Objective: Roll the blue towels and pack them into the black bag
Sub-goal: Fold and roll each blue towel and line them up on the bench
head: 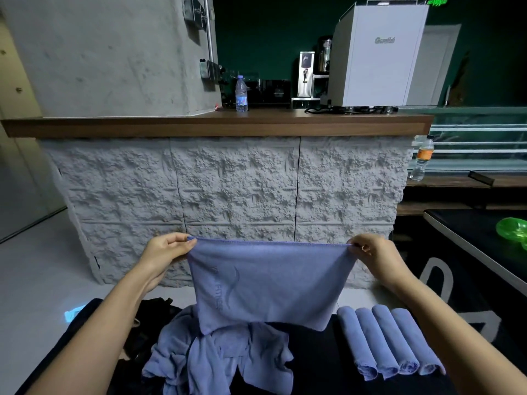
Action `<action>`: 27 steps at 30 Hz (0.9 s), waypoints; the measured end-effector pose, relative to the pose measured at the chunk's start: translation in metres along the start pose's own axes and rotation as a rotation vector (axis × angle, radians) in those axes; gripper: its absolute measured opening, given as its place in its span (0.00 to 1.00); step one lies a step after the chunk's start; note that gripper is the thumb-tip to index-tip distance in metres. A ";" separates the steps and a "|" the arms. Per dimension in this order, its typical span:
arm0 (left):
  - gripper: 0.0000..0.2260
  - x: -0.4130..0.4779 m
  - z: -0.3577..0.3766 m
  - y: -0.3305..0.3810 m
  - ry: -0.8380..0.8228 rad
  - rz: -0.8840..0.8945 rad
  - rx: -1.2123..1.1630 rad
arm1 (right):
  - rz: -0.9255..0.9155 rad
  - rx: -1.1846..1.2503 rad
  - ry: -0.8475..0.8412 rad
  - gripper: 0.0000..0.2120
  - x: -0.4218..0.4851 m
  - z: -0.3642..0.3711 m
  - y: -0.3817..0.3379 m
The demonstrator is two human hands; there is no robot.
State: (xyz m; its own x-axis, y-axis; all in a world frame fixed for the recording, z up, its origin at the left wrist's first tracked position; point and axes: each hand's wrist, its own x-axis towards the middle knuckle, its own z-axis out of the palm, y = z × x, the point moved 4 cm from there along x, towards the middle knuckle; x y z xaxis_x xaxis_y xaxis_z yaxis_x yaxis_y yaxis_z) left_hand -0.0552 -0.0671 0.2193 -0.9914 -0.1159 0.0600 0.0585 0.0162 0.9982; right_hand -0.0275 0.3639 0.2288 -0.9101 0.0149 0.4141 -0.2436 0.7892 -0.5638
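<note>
A blue towel [268, 283] hangs spread out in the air in front of me, its top edge pulled taut. My left hand [165, 252] pinches the top left corner and my right hand [370, 255] pinches the top right corner. Below it, a heap of loose blue towels [216, 357] lies crumpled on the black table [313, 354]. Several rolled blue towels [390, 340] lie side by side at the right. The black bag [154, 312] sits at the left, partly hidden behind my left forearm and the heap.
A rough grey stone-faced counter [228, 189] with a wooden top stands just beyond the table. On it are a water bottle [241, 94] and a white machine [376, 55]. A second black table with a green bowl [512, 229] is at the right.
</note>
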 end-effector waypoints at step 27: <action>0.06 -0.050 0.149 0.019 -0.157 0.148 0.007 | -0.002 0.782 -0.071 0.07 -0.022 0.057 -0.110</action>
State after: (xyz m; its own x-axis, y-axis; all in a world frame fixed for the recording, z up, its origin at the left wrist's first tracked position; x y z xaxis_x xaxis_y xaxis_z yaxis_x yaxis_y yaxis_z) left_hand -0.0217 0.0874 0.2341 -0.9781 0.0442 0.2032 0.2046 0.0287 0.9784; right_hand 0.0000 0.2424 0.2410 -0.9222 -0.0458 0.3839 -0.3865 0.1274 -0.9134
